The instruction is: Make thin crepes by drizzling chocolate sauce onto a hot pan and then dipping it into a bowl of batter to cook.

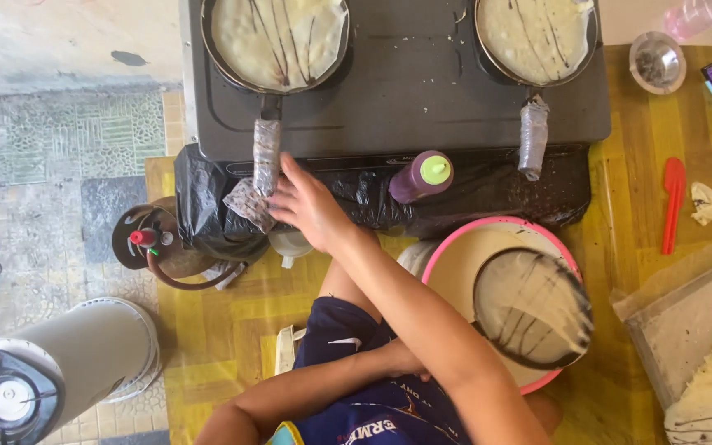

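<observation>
Head view, read left to right: a grey cylindrical appliance (51, 371) lies on the tiled floor, and a gas canister with a red valve (146, 239) stands just beside the black stove (422, 91), placed close, in my judgement, so its hose reaches the burners. On the stove's left burner sits the left pan (278, 41), holding a pale crepe streaked with dark sauce. Its wrapped handle (265, 148) points toward the person, within arm's reach. A patterned cloth (249, 202) hangs at the handle's end, probably as a guard against heat. The right hand (306, 206) rests there, arm stretched forward across the body, fingers (286, 169) extended and laid against cloth and handle, not curled around either. A purple squeeze bottle (422, 175) lies on the stove's front edge, near that hand. The left hand (401, 358) is tucked under the right forearm against the lap (its fingers are hidden, so their state cannot be told). Further right, a pink basin (455, 255) holds a finished crepe, the right pan (537, 33) cooks another, and a red spatula (673, 202) lies on the yellow table (644, 132).
</observation>
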